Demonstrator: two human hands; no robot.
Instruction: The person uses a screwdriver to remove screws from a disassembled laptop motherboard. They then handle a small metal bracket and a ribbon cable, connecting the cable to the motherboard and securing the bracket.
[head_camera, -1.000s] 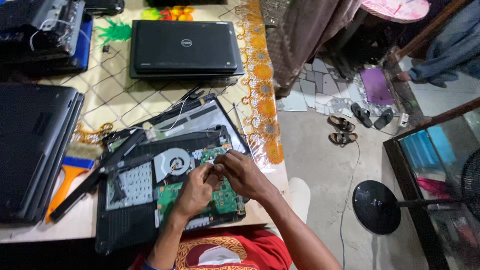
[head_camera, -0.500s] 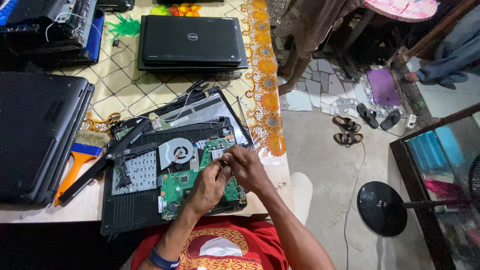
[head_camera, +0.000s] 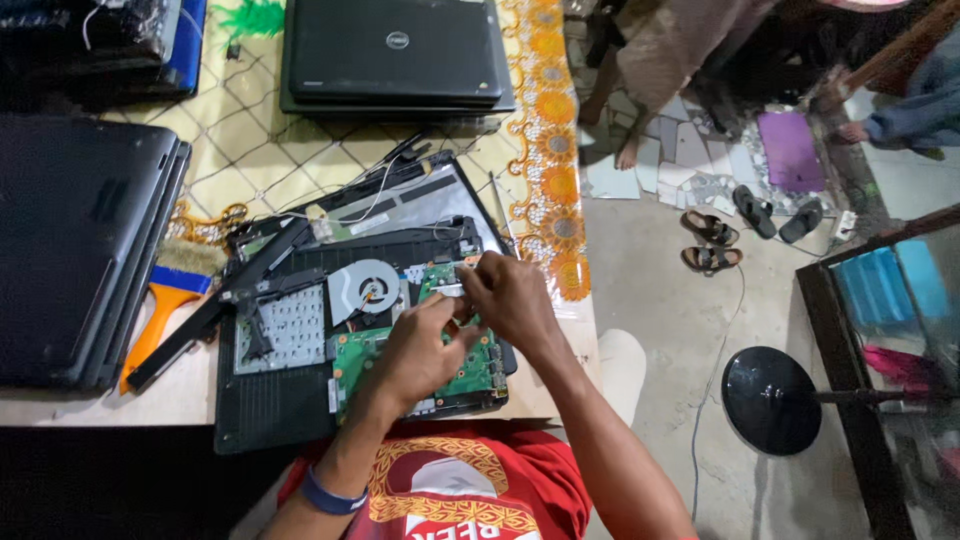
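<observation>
An opened black laptop base (head_camera: 268, 405) lies at the table's near edge, showing a green circuit board (head_camera: 472, 377), a round cooling fan (head_camera: 364, 290) and a pale perforated plate (head_camera: 286, 336). My left hand (head_camera: 424, 348) rests over the board with its fingers curled toward a small silver part (head_camera: 447, 290) at the board's far end. My right hand (head_camera: 508, 296) comes from the right and pinches that same part. Both sets of fingertips meet there, so the part is mostly hidden. My left wrist wears a blue band (head_camera: 328, 495).
The laptop's detached lid panel (head_camera: 425, 205) lies just behind the base, with loose cables. An orange-handled brush (head_camera: 158, 312) sits to the left beside a stack of dark laptops (head_camera: 80, 235). Closed laptops (head_camera: 395, 55) sit farther back. Sandals (head_camera: 712, 240) and a round black stand base (head_camera: 770, 402) are on the floor.
Both hands have stayed at the far end of the green board, shifting slightly; the right fingers have closed tighter on the small silver part. The view has drifted a little.
</observation>
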